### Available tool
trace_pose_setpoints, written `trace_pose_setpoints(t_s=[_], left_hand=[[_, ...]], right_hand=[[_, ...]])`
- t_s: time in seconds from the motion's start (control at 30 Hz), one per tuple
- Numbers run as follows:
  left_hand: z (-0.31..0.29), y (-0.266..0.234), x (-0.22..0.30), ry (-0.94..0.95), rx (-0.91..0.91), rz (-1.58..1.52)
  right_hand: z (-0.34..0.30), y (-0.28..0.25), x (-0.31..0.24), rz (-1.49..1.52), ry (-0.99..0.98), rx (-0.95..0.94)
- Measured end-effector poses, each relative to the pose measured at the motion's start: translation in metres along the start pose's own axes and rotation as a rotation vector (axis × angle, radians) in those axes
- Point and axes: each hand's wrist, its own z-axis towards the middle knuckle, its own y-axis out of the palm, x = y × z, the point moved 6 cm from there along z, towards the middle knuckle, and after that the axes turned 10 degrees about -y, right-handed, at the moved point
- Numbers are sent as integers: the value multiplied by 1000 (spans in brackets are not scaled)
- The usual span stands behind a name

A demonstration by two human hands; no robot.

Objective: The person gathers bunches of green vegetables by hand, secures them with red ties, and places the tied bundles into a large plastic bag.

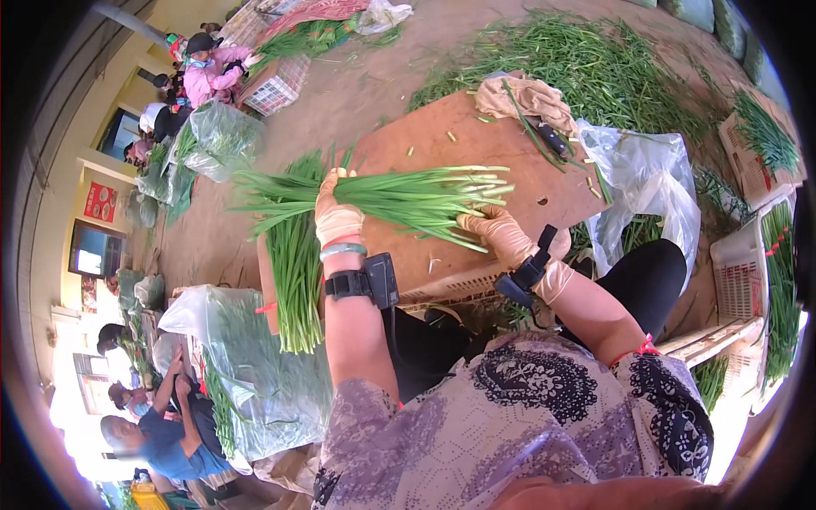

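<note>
Thin beige gloves cover both hands. My left hand [338,212] is wrapped round a loose bunch of green garlic chives [416,189], held crosswise over a brown board [484,140]. The leafy ends fan out to the left and the pale stem ends point right. My right hand [497,234] is closed at the lower stem ends, thumb and fingers pinched on some chive stems. Below my left hand, another pile of chives [296,285] lies lengthwise along the board's left side, stems toward me. Leaves partly hide my left fingers.
On the board's far right lie a tan cloth [527,98] and a black-handled tool [554,140]. Loose chives [586,72] are heaped beyond. Plastic bags [642,166] [272,391] flank me. A white crate [739,276] stands right. Other people [212,76] [178,433] are at left.
</note>
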Motion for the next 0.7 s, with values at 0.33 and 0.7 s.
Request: trace_pose_setpoints(t_s=[0.33,0.7], left_hand=[[19,-10,-7,41,70,-10],[44,-36,-9,-95,43,158]], right_hand=[[-13,-17,10,-492,-63,-241],[-81,-19,-48,-550,355,-564]])
